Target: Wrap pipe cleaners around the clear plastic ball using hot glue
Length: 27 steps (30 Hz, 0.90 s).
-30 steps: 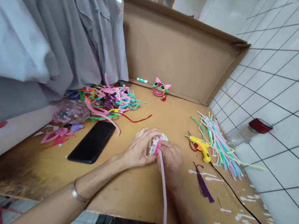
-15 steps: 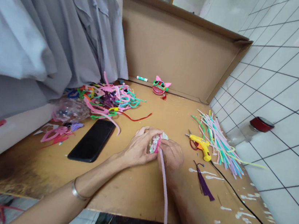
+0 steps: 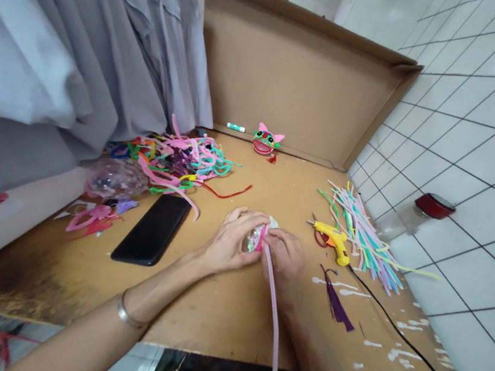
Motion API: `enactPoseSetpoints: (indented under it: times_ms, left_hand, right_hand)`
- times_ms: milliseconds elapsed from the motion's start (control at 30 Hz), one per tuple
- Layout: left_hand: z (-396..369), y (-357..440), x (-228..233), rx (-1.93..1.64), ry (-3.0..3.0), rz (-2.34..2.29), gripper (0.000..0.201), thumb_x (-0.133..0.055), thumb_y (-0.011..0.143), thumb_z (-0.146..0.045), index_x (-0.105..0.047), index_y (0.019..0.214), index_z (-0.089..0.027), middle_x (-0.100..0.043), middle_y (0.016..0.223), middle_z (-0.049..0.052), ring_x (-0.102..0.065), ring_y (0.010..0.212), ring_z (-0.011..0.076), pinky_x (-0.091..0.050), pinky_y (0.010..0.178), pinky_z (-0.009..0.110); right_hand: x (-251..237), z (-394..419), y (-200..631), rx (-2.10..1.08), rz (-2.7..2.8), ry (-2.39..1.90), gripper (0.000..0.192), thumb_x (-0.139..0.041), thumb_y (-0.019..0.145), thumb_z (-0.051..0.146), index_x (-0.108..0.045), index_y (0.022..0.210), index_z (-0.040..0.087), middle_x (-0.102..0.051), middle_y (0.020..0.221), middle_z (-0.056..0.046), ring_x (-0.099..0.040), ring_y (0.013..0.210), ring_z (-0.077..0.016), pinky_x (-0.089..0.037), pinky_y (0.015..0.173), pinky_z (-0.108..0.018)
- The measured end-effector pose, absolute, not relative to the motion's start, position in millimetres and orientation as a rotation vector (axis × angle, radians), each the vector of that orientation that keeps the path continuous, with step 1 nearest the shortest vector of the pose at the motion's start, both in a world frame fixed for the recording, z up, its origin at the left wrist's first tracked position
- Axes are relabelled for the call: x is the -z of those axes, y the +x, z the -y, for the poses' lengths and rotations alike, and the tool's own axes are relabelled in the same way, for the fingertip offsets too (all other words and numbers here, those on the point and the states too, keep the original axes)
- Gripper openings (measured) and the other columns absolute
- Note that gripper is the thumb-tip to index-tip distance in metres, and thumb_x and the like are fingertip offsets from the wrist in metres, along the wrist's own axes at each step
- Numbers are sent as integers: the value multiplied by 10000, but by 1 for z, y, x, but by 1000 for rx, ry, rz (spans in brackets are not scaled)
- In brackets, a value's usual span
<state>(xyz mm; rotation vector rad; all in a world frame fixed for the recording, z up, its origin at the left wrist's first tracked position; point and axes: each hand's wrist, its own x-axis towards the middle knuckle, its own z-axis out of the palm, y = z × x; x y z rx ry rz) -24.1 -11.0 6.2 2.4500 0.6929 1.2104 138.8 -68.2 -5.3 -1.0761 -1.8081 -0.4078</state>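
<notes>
Scene: I'm watching by remote as two bare hands work at a cardboard-topped table (image 3: 229, 323) walled w/ cardboard at the back.
Left hand (image 3: 230, 245): fingers curled & pressed round a small clear ball (image 3: 255, 239) w/ pink trim, cupping it from the left, just above the table centre.
Right hand (image 3: 284, 257): pinching a pale pink pipe cleaner (image 3: 273, 316) right where it meets the ball; the long tail runs back toward me, past the table edge.
Nearby: black phone (image 3: 152, 229) left of the hands; yellow glue gun (image 3: 334, 240) just to the right, its cord (image 3: 409, 344) trailing off; purple tassel (image 3: 337, 304) near the right wrist.
Further off: tangled pipe cleaner heap (image 3: 177, 161) back left, straight bundle (image 3: 362, 231) right, pink cat-face craft (image 3: 266, 142) at the back wall.
Risk, my read: ball looks smooth & round, so a slack left grip could let it spin or pop out; the loose tail could snag the table edge & tug the wrap off; glue gun tip sits close to the right hand, poss. hot.
</notes>
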Motion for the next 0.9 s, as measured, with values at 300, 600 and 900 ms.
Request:
enactPoseSetpoints:
  times_ms: [300,600,900]
  left_hand:
    - [11,-25,-9,-1184,2456,-710,428,-646,803,-286,-558,1214,-201,-660,1255,118,-589,1193,276,-405,1047,475]
    - [10,-25,-8,-1220,2467,-688,422,-658,803,-295,-556,1198,-189,-659,1243,124,-587,1183,272,-412,1038,462]
    - [5,-24,-1,-1104,2507,-760,690,-767,679,-352,-486,1293,-209,-606,1304,135,-543,1238,309,-368,1091,500]
  right_hand:
    - [1,70,135,372,1780,-1075,169,-543,931,151,-656,1037,218,-712,994,-66,-669,928,-190,-535,826,-347]
    - [-2,72,136,370,1806,-1083,155,-550,935,148,-655,1036,202,-704,995,-72,-660,920,-183,-541,810,-330]
    - [3,67,135,198,1733,-1090,231,-539,919,180,-689,1087,232,-681,1027,-79,-659,950,-199,-566,824,-355]
